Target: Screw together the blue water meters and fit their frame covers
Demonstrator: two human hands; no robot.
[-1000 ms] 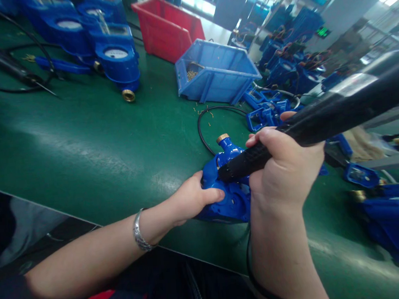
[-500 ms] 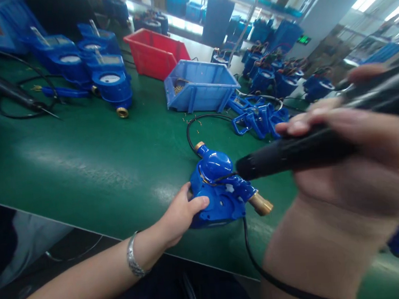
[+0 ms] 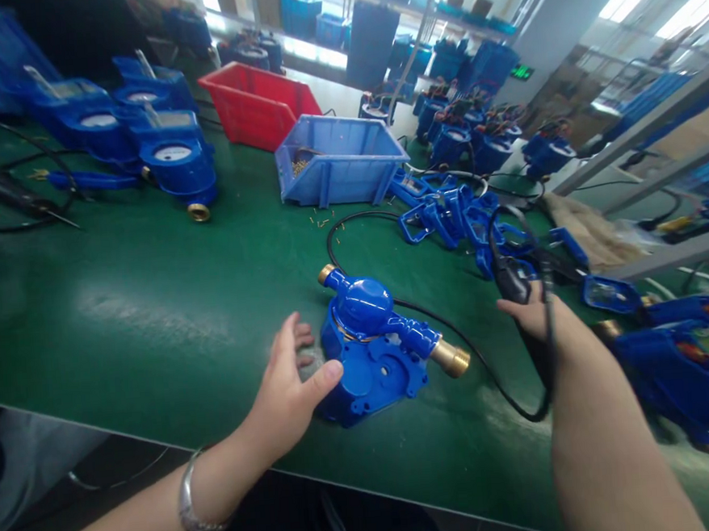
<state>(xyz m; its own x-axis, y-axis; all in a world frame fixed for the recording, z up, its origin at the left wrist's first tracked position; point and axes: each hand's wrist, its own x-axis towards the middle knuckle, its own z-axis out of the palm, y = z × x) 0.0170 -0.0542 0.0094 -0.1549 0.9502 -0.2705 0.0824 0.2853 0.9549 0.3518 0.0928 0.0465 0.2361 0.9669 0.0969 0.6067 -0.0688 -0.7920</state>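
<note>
A blue water meter (image 3: pixel 366 305) with brass threaded ends lies face down on the green bench top, its flat plastic housing toward me. Beside its left edge is my left hand (image 3: pixel 292 375), fingers spread, thumb close to the housing; whether the thumb touches it I cannot tell. Over to the right, my right hand (image 3: pixel 537 313) is wrapped round a black corded screwdriver (image 3: pixel 513 283), whose cord loops down and behind the meter. Most of the tool is hidden by that hand, so its tip does not show.
Several blue frames (image 3: pixel 448 210) lie behind the meter. A light blue bin (image 3: pixel 354 176) holds small brass screws, with loose screws before it. A red bin (image 3: pixel 252 107) stands behind. More meters (image 3: pixel 174 169) sit at left, others (image 3: pixel 690 371) at right. Another black screwdriver (image 3: pixel 6 189) lies far left.
My right hand has swung the screwdriver away from the meter, down and toward the blue frames. My left hand has let go of the housing and moved slightly left, its fingers apart.
</note>
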